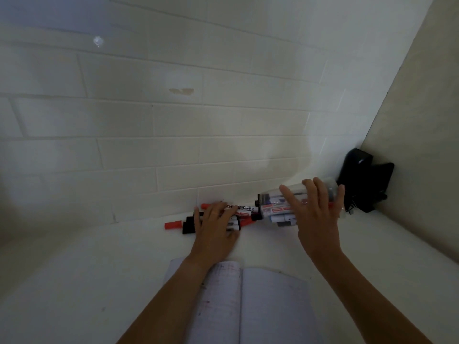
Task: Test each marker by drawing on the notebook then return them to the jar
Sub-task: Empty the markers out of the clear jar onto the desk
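Lower centre of the frame: one open notebook (263, 306), two pages showing, faint marks on the left page, partly under the left forearm. It lies on the white table (74, 281).

Right of centre, one clear jar (280, 207) lies on its side, mouth toward frame left, with several markers inside; their count can't be read through the plastic and the hand. The right hand (315, 219) rests over the jar from above, fingers spread and mostly straight, curving lightly over its wall; whether it actually clamps the jar is hard to tell.

Just left of the jar mouth, a loose pile of markers (238, 214) sits on the table against the foot of the tiled wall (149, 120). Probably around six in the pile, but the overlap and blur make this a rough count. Visible caps: two red ones at the far left end (173, 224) and upper edge, two or three black ones beside them (188, 225).

The left hand (214, 229) lies flat on the pile, fingers straight and slightly spread, pressing on the markers, not curled round any.

Far right, in the corner where the walls meet, one black object (360, 180) stands behind the jar's base; what it is isn't clear.
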A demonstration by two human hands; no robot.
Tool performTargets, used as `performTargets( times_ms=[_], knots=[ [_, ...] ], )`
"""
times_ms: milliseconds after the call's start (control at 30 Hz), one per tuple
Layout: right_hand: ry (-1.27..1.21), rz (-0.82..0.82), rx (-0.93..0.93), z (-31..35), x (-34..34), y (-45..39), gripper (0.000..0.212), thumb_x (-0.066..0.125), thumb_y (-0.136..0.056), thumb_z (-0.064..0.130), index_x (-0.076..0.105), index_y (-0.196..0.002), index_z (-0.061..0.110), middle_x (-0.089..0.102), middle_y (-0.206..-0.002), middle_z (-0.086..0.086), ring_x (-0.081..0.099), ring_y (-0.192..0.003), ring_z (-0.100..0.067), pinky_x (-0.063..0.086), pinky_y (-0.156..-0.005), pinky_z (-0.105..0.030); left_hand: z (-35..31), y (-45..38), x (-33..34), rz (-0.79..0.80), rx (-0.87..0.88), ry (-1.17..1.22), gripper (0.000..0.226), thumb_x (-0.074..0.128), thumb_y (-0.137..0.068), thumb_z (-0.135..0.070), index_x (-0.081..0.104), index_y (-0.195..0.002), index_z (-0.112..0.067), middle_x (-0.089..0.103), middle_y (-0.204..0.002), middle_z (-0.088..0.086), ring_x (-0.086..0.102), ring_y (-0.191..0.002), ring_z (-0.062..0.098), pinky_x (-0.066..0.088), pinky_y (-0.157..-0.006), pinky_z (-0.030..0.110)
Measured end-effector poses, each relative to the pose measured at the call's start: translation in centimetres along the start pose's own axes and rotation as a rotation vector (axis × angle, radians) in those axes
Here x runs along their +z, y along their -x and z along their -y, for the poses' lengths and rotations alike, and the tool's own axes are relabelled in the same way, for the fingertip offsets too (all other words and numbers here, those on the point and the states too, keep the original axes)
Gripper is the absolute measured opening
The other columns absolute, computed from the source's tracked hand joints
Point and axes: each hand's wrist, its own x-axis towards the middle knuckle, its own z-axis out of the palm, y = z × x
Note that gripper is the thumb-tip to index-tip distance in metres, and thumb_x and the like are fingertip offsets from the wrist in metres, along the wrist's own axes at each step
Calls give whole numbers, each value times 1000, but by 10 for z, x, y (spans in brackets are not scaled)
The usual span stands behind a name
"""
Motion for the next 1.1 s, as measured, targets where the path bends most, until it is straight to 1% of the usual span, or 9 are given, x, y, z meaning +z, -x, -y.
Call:
performTargets(
  times_ms=[100,167,333,467,600,733,833,1000,1100],
  knots=[
    [25,12,25,-4,0,1,96,85,-62,0,52,-146,31,43,-146,-23,32,-144,-44,6,-117,-71,3,0,3,-7,-2,-16,62,63,-82,-40,51,-142,-31,45,-148,4,33,-142,26,-14,-117,48],
    [26,1,11,-6,1,2,92,81,-63,-1,52,-146,30,44,-145,-23,33,-143,-45,7,-117,-71,5,1,6,-22,14,-16,67,58,-80,-47,49,-144,-30,45,-147,5,32,-142,26,-14,-118,45],
    [-7,-87,-66,9,-1,2,90,55,-67,-8,51,-147,32,48,-144,-21,37,-143,-44,14,-113,-73,0,-1,6,16,70,29,75,50,-88,-62,24,-155,-42,26,-160,-7,14,-152,14,-8,-119,50],
    [-33,-99,-84,20,0,2,96,63,-64,-11,49,-148,33,46,-146,-19,35,-144,-41,10,-115,-72,-4,0,0,40,72,112,79,42,-86,-71,13,-154,-45,17,-163,-13,4,-152,8,-12,-120,46],
    [-21,-84,-74,14,4,7,101,78,-62,-6,47,-149,34,45,-147,-19,35,-144,-41,8,-118,-70,-4,-2,1,-14,51,70,59,37,-94,-62,37,-147,-36,35,-151,-6,26,-145,16,3,-122,54],
    [7,-81,13,4,7,16,98,72,-68,-8,44,-152,32,44,-148,-22,33,-145,-42,9,-118,-69,3,-3,7,-125,-29,4,39,44,-99,-37,52,-136,-27,51,-138,1,43,-134,23,13,-120,56],
    [21,-48,120,-2,6,21,96,66,-68,-11,43,-153,29,43,-148,-25,34,-144,-45,11,-116,-71,6,-3,8,-188,-75,-64,43,37,-97,-35,59,-132,-24,57,-131,5,51,-127,28,23,-116,61],
    [48,1,260,-11,2,22,93,65,-75,-6,37,-156,29,38,-149,-25,28,-146,-45,6,-117,-70,6,-2,10,-168,-99,-162,45,42,-96,-32,62,-135,-23,59,-134,14,51,-130,33,22,-116,62],
    [47,-19,273,-14,0,18,92,64,-76,-6,35,-156,29,37,-149,-25,27,-146,-44,5,-117,-70,7,-2,11,-130,-104,-205,54,31,-94,-38,62,-135,-21,58,-137,16,50,-133,34,25,-115,63]
  ],
)
